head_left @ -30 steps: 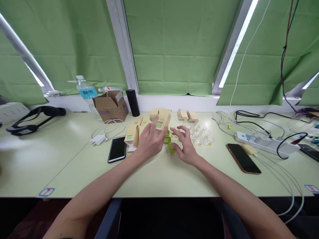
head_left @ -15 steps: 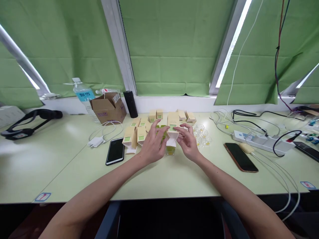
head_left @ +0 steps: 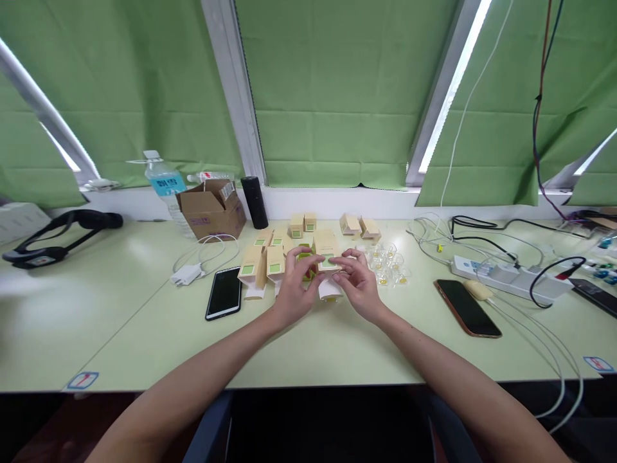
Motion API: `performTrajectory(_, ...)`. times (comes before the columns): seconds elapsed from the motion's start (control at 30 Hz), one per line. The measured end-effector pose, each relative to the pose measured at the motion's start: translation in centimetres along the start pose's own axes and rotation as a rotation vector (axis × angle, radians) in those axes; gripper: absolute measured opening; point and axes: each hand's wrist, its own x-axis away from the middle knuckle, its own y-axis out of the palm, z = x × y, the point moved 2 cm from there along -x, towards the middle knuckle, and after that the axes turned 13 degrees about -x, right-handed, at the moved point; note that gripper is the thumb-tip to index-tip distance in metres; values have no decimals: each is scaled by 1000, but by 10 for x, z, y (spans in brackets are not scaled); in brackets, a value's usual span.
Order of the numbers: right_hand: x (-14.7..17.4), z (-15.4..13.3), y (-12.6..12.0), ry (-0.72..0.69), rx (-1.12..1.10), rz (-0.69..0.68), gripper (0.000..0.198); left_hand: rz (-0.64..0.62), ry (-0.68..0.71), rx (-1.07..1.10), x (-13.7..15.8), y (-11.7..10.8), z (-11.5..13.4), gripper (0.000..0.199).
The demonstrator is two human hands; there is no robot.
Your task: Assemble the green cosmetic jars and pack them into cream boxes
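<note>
A small beige cardboard box point(head_left: 326, 243) with a green window stands upright between my two hands, its white bottom flap point(head_left: 330, 287) hanging open. My left hand point(head_left: 299, 283) pinches the box from the left side. On the opposite side, my right hand point(head_left: 359, 283) has its thumb and fingers closed on it. Just under the flap a sliver of something yellowish shows; most of it is hidden. Behind my left fingers sit green and red items point(head_left: 304, 256), partly covered. Several clear cups with yellow bits point(head_left: 389, 262) lie right of my right hand.
Similar boxes point(head_left: 276, 260) stand to the left, with others point(head_left: 359, 226) at the back. A phone point(head_left: 223, 293) lies left, another phone point(head_left: 466, 307) right, near a power strip point(head_left: 506, 276) and cables. A brown carton point(head_left: 212, 209) and black cylinder point(head_left: 254, 202) stand behind.
The box has moved down and slightly left, covering most of the small clear cup that showed beneath it. My left fingers have come in from beside the box to its left side.
</note>
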Motion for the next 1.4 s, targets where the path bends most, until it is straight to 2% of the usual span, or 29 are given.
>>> performTrajectory(0.1, -1, 3, 0, 1, 15, 29, 26, -28, -23, -15, 4, 2, 1, 26)
performTrajectory(0.2, -2, 2, -1, -16, 17, 62, 25, -95, -30, 18, 8, 1, 0, 35)
performTrajectory(0.33, -3, -1, -2, -28, -28, 85, 25, -206, 44, 114, 13, 1, -1, 65)
performTrajectory(0.4, -3, -2, -1, -23, -53, 75, 28, -243, 61, 119, 15, 3, 0, 85)
performTrajectory(0.47, -1, -3, -1, -17, -56, 54, 31, -253, 49, 90, 17, 4, 0, 97)
performTrajectory(0.6, 1, -6, -1, -25, -42, 2, 36, -215, 6, 69, 17, 5, 1, 87)
performTrajectory(0.9, 6, -5, 1, -12, 6, -84, 41, -119, -132, 244, 15, 7, -6, 56)
performTrajectory(1.1, 8, -4, 5, 0, -15, -114, 40, -91, -183, 364, 13, 7, -7, 50)
performTrajectory(1.4, 11, -4, 6, 2, -37, -154, 40, -70, -210, 431, 13, 7, -7, 44)
